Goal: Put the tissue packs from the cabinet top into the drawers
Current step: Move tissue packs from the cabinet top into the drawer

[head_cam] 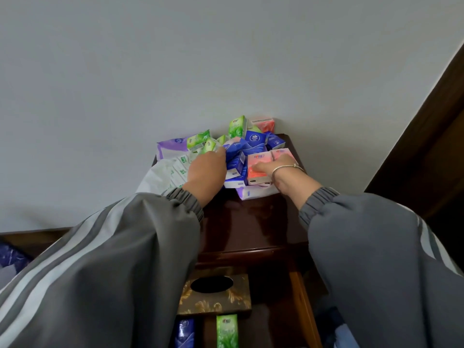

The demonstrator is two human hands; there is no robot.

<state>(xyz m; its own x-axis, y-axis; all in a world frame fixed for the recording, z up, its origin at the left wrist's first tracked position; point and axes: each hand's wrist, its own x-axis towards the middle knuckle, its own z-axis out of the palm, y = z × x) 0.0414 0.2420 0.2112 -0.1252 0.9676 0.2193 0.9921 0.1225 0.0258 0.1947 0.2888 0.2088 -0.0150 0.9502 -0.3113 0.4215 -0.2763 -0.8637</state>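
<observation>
A heap of small tissue packs lies at the back of the glossy dark cabinet top (251, 222), against the wall: green packs (236, 126), blue packs (254, 139) and pink packs (261, 124). My left hand (206, 169) reaches into the heap's left side, fingers curled over a tilted green pack (209, 144); the fingertips are hidden. My right hand (278, 169), with a bracelet on the wrist, grips a pink pack (258, 175) at the heap's front, thumb lying along its top. Below, an open drawer (301, 305) holds a blue pack (184, 332) and a green pack (227, 331).
A purple-and-white wrapper (170, 146) and a white plastic bag (163, 174) lie left of the heap. A brown patterned tissue box (216, 300) sits in the drawer. A dark wooden frame (426, 146) rises at the right. The grey wall stands right behind the cabinet.
</observation>
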